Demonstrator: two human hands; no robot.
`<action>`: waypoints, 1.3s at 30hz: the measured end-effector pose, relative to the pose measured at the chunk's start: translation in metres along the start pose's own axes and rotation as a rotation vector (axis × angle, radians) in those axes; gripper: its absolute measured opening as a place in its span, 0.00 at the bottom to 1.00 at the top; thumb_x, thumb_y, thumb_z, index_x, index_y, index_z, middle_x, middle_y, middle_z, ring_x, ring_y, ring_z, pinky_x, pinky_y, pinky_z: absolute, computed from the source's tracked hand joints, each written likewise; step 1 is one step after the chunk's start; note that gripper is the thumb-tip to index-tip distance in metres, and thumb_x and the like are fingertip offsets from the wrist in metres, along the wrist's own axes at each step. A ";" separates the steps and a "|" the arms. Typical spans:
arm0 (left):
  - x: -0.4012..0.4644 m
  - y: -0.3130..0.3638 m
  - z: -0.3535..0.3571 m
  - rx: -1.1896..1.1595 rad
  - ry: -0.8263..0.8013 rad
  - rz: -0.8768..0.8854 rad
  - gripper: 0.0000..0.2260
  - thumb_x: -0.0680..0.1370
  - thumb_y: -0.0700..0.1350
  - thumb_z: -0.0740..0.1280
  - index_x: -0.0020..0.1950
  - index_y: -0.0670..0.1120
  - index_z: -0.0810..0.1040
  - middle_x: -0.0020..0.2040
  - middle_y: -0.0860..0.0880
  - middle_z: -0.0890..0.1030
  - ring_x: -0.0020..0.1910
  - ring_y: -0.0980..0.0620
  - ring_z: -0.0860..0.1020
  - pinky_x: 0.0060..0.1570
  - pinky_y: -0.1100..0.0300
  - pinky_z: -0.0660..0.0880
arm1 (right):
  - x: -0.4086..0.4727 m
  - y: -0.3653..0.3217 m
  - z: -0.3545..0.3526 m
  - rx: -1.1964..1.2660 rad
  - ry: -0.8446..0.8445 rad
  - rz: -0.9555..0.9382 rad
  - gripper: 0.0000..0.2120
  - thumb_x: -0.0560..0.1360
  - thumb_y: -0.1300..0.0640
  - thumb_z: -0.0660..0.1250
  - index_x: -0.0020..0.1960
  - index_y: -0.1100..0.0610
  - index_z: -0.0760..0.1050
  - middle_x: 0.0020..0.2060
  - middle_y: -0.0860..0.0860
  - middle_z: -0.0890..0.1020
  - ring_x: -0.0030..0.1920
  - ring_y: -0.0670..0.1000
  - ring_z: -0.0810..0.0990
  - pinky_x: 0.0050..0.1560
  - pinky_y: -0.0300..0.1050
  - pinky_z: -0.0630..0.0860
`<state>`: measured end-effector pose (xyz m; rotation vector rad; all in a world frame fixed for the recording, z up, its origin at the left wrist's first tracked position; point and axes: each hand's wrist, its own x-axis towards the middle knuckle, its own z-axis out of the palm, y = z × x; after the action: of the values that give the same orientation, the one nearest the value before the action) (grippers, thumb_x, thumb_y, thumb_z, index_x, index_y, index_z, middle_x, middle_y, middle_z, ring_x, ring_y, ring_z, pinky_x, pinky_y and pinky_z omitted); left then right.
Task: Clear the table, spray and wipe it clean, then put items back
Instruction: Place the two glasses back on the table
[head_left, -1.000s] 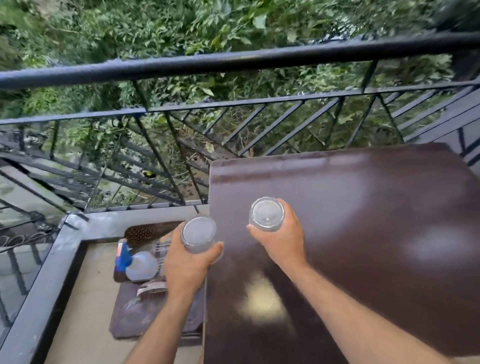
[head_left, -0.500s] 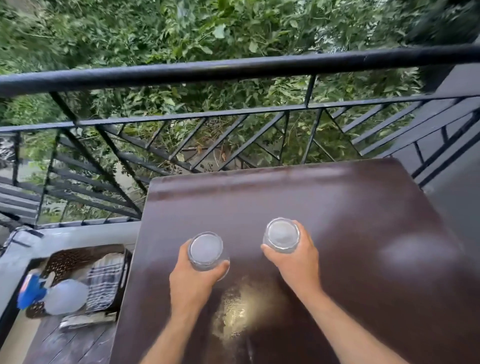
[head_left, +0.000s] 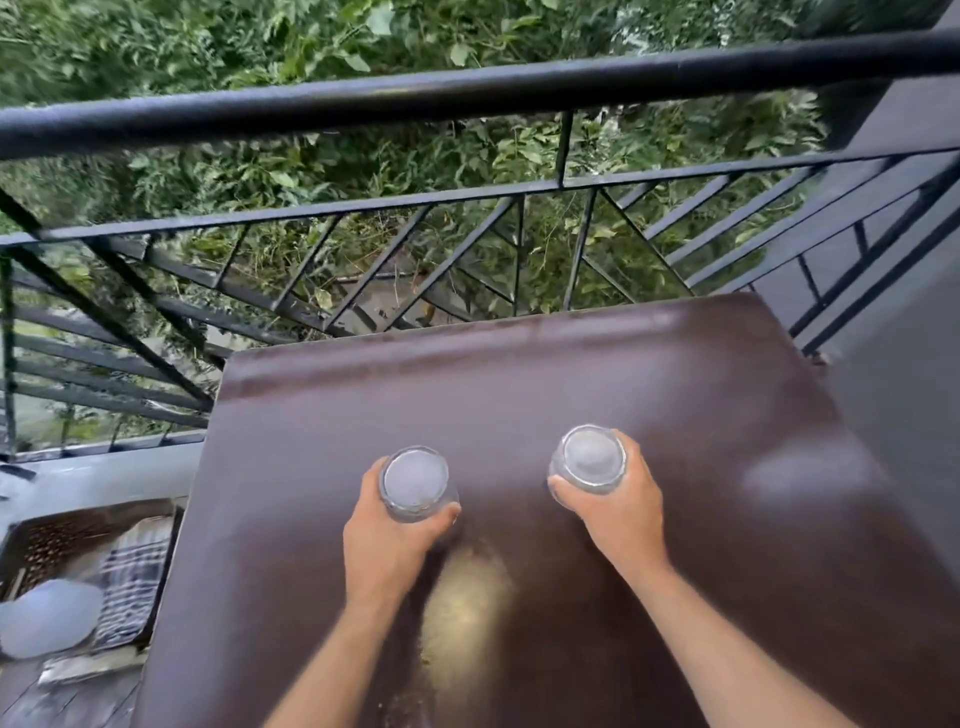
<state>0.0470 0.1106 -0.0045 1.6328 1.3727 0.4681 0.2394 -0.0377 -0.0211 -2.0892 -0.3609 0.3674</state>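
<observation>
two clear glasses are held above the dark brown table (head_left: 701, 415), roughly over its middle, one in each hand. the left hand (head_left: 384, 540) curls around the left glass (head_left: 415, 480), thumb on the right side of it and fingers wrapped round the far side, mostly hidden behind the glass. the right hand (head_left: 618, 512) grips the right glass (head_left: 589, 460) the same way, with the thumb on the left and fingertips just showing at the top right edge. both glasses are seen from straight above, so only their round ends show; whether they are upright or upside down cannot be told, nor whether they touch the tabletop. the two glasses are apart, with bare table between them.

a pale shiny patch lies on the table between the forearms. beyond the table's far edge runs a black metal railing (head_left: 467, 98) with leafy bushes behind it. down at the lower left, below table level and blurred, sits a dark tray (head_left: 31, 540) with a checked cloth (head_left: 130, 587) and a whitish rounded shape (head_left: 49, 618), cut off by the frame edge and too blurred to name.
</observation>
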 end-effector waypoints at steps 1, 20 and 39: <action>0.002 0.000 0.003 0.005 0.001 0.001 0.35 0.63 0.50 0.84 0.66 0.60 0.73 0.54 0.59 0.83 0.54 0.53 0.81 0.52 0.60 0.73 | 0.004 0.002 0.000 0.000 0.000 0.002 0.38 0.59 0.47 0.83 0.65 0.43 0.71 0.57 0.40 0.80 0.58 0.46 0.78 0.60 0.46 0.75; 0.015 -0.008 0.022 0.047 -0.004 0.043 0.35 0.64 0.52 0.84 0.66 0.62 0.72 0.55 0.62 0.81 0.54 0.57 0.79 0.53 0.62 0.71 | 0.023 0.020 0.002 -0.046 -0.041 -0.011 0.38 0.58 0.42 0.81 0.64 0.42 0.70 0.57 0.38 0.80 0.58 0.44 0.78 0.61 0.49 0.76; 0.011 -0.014 0.003 -0.068 -0.119 0.059 0.54 0.58 0.59 0.84 0.78 0.56 0.59 0.76 0.56 0.69 0.74 0.56 0.70 0.74 0.54 0.67 | 0.008 0.018 -0.009 0.054 -0.048 0.026 0.42 0.61 0.41 0.80 0.70 0.41 0.64 0.63 0.37 0.75 0.62 0.42 0.74 0.64 0.44 0.70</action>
<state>0.0442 0.1189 -0.0205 1.6228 1.2118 0.4401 0.2527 -0.0507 -0.0331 -2.0369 -0.3487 0.4392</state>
